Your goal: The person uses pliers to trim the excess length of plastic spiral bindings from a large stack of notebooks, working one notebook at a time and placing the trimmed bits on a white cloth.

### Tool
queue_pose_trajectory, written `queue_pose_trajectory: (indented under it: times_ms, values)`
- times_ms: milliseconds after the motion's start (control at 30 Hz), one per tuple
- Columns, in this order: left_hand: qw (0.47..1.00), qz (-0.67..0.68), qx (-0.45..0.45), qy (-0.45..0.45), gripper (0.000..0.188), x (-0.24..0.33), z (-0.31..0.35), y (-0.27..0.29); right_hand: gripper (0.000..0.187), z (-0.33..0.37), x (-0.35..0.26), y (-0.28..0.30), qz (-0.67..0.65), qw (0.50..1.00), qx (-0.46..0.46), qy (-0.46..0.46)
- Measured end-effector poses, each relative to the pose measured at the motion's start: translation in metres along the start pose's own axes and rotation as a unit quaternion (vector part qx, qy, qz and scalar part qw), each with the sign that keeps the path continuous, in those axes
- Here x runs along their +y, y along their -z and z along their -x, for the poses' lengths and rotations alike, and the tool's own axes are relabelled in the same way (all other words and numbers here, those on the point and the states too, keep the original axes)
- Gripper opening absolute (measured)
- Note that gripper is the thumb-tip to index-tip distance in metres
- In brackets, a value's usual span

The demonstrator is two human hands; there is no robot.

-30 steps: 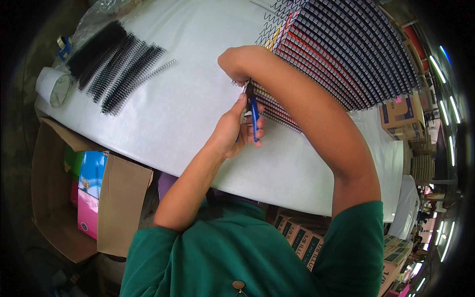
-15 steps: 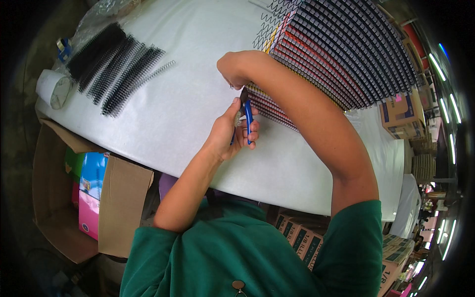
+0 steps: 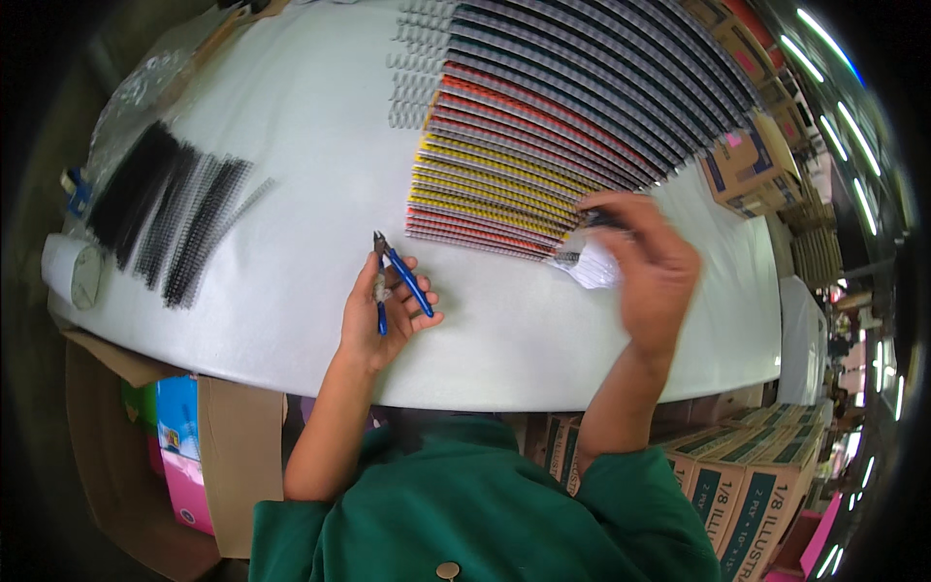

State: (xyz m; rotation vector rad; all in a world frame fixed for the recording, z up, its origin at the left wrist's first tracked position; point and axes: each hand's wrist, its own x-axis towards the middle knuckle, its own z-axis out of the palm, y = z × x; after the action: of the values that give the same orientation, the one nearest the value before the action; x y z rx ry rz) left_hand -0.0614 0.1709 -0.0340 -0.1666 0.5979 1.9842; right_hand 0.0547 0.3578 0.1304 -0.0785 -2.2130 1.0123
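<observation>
My left hand [image 3: 373, 308] is closed around side cutters [image 3: 407, 281] with blue handles, their dark jaws pointing away from me over the table. At the near right corner of a long overlapping row of spiral notebooks [image 3: 543, 126] is my right hand [image 3: 655, 267], smeared by motion. Something dark shows at its fingertips, too blurred to name. Beside that hand lies a crumpled white piece [image 3: 593, 266] with printed lines. The notebooks have black, red and yellow bands, and loose coil ends [image 3: 412, 92] stick out past their left side.
Black plastic spiral coils [image 3: 175, 213] lie in a heap on the left of the white table [image 3: 320, 116]. Near them is a white roll [image 3: 73, 270]. An open carton [image 3: 228, 436] with colourful notebooks stands below the left edge; more cartons [image 3: 747, 475] are stacked at right.
My right hand has swung from near the cutters to the notebooks' right corner. My left hand, still holding the cutters, has moved left and nearer to me. The view has shifted too.
</observation>
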Motion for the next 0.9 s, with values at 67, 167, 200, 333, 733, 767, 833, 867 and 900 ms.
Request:
queue_pose_trajectory:
  times_ms: [67,167,200,333,733,767,833,867,900]
  values:
    - [1.000,-0.024,0.005,0.002,0.046,-0.001,0.000,-0.006,0.025,0.008,0.023,0.040,0.007,0.964,0.247,-0.102]
    - [0.999,-0.046,0.002,-0.014,0.046,-0.002,0.000,-0.004,0.031,0.014,0.098,0.083,-0.104,0.919,0.352,-0.146]
    - [0.999,-0.048,0.003,-0.014,0.046,-0.002,0.000,-0.003,0.034,0.016,0.124,0.087,-0.111,0.919,0.330,-0.183]
    - [0.998,-0.058,-0.003,-0.015,0.046,-0.003,-0.002,-0.006,0.034,0.030,0.197,0.073,-0.109,0.916,0.202,-0.328]
    - [0.991,-0.090,-0.097,-0.021,0.056,0.003,-0.005,-0.031,0.092,0.046,0.086,-0.016,0.161,0.945,0.227,0.170]
    - [0.988,-0.097,-0.116,-0.035,0.057,0.005,-0.007,-0.038,0.098,0.043,0.086,-0.028,0.139,0.953,0.228,0.144]
    - [0.979,-0.111,-0.159,-0.058,0.059,0.010,-0.010,-0.056,0.113,0.029,0.089,-0.045,0.100,0.963,0.232,0.093]
    - [0.972,-0.122,-0.192,-0.063,0.061,0.013,-0.013,-0.056,0.119,0.025,0.095,-0.045,0.083,0.966,0.239,0.046]
    - [0.969,-0.125,-0.201,-0.070,0.061,0.016,-0.014,-0.057,0.120,0.018,0.103,-0.045,0.086,0.968,0.233,0.026]
